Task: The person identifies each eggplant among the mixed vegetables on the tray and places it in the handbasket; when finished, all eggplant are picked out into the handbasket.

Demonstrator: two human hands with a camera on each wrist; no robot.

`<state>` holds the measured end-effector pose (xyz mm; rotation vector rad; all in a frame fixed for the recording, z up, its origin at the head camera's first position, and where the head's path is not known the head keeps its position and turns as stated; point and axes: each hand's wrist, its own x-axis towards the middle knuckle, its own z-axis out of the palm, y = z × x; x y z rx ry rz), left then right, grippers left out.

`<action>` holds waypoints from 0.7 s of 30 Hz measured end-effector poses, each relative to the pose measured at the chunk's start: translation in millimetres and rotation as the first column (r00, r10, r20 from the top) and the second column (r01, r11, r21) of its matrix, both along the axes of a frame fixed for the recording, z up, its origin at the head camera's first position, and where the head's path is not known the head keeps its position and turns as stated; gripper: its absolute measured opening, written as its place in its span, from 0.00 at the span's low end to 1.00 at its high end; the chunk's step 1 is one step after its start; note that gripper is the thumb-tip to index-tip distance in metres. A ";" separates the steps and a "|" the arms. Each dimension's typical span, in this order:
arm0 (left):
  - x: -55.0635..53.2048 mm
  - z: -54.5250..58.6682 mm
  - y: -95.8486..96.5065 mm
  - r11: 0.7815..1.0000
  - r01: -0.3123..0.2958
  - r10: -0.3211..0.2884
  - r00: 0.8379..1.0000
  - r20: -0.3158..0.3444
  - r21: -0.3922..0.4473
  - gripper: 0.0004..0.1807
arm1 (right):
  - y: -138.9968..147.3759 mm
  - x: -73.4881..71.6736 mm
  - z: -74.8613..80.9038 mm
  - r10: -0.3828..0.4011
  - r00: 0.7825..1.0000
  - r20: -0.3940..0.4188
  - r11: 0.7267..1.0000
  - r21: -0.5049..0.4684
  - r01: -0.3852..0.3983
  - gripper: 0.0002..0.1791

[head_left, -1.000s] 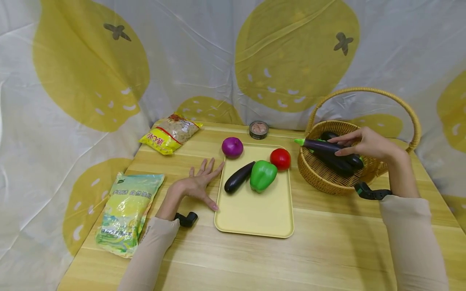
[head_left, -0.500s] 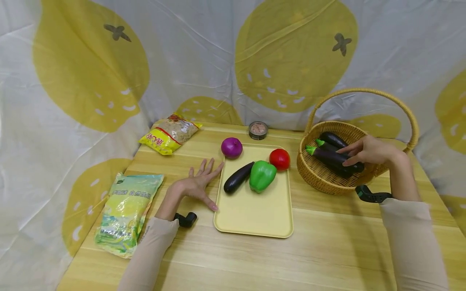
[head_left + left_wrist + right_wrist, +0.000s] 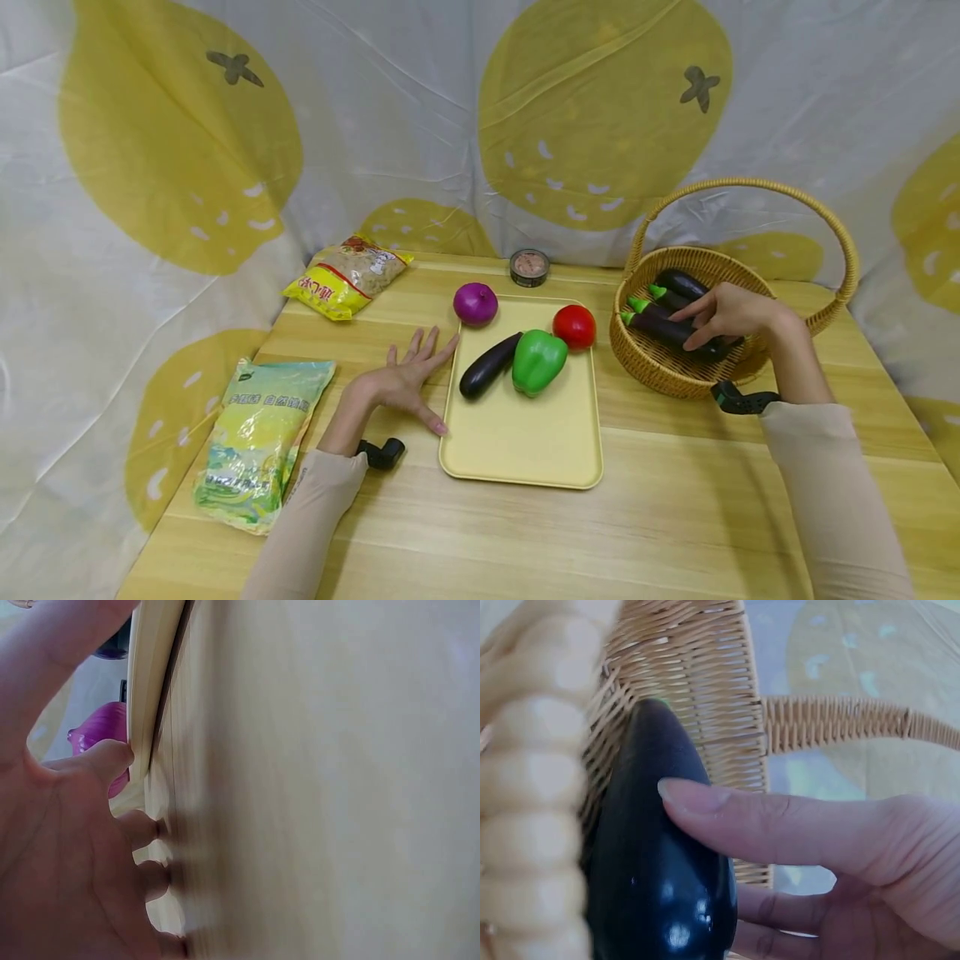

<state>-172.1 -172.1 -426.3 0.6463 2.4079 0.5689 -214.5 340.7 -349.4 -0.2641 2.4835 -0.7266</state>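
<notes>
Where an eggplant's green cap hung above the rim of the basket [image 3: 647,372] a second ago, every cap now sits down inside the wicker, and the right hand [image 3: 731,313] has come lower with it. Thumb on one side, fingers on the other, that hand pinches the held eggplant [image 3: 656,877] in the basket; whether this is the one that was raised or a neighbour, I cannot tell. The other eggplants [image 3: 684,284] lie close beyond it, caps pointing left. For the work in hand, I judge that the handling is now among the eggplants rather than above them, with the grip not yet released

Well apart from it, the left hand [image 3: 401,383] has not shifted: its fingers spread on the table [image 3: 675,517], holding nothing, one fingertip touching the left edge of the tray [image 3: 525,446]. On the tray lie a loose eggplant [image 3: 487,368], a green pepper [image 3: 540,362] just beside it and a tomato [image 3: 574,327] near the right edge, with an onion [image 3: 476,304] at the far left corner
</notes>
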 end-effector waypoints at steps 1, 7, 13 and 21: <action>0.1 0.3 0.0 1.000 -0.001 0.001 1.000 0.000 0.005 0.81 | -0.2 0.0 -1.0 0.005 1.000 -0.016 1.000 -0.001 -0.005 0.31; 0.8 1.4 0.0 1.000 -0.006 0.006 1.000 0.008 0.006 0.81 | -3.3 0.5 -9.7 0.091 0.988 -0.122 0.996 -0.014 -0.093 0.30; 1.1 0.7 -1.0 1.000 -0.010 0.010 1.000 0.008 0.008 0.81 | -14.4 -0.8 -14.8 0.083 0.992 -0.100 0.996 -0.030 -0.087 0.28; 0.4 0.0 -0.3 1.000 -0.005 0.005 1.000 -0.001 0.007 0.81 | -20.5 -0.2 -15.2 0.089 0.990 -0.110 0.996 0.026 -0.087 0.28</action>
